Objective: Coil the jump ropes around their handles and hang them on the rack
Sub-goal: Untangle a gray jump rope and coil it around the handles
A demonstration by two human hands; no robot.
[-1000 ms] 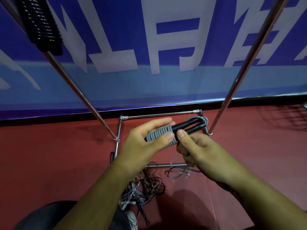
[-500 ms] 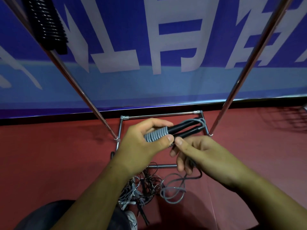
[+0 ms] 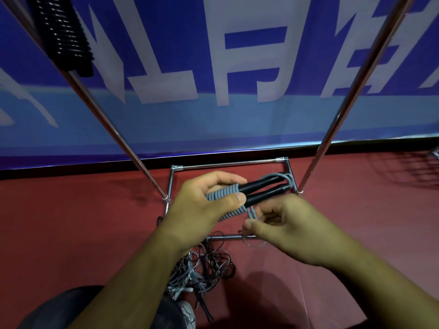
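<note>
At the upper left of the frame, a black coiled rope (image 3: 64,32) is seen hanging against the left pole of the rack (image 3: 114,129), which slants down to the red floor (image 3: 71,222). Behind it, a blue banner (image 3: 237,55) with large white characters is spread across the upper half of the picture.

Left of centre, the left hand (image 3: 202,210) is closed around the grey jump rope (image 3: 223,193). The wound grey turns are clamped between thumb and fingers. The two black handles (image 3: 263,188) are held side by side and point toward the upper right, with grey loops showing at their far ends. The bundle is held in the air at the centre of the frame, above the rack's base bars.

Below the hands, at lower centre, a tangle of ropes (image 3: 204,267) is left lying on the floor beside a shoe (image 3: 187,314).

Just right of centre, the right hand (image 3: 292,224) is held close under the handles. Its fingers are curled, and the free grey cord (image 3: 252,213) is pinched against the thumb.

Further right, the right pole (image 3: 352,91) is seen rising to the upper right corner.
</note>
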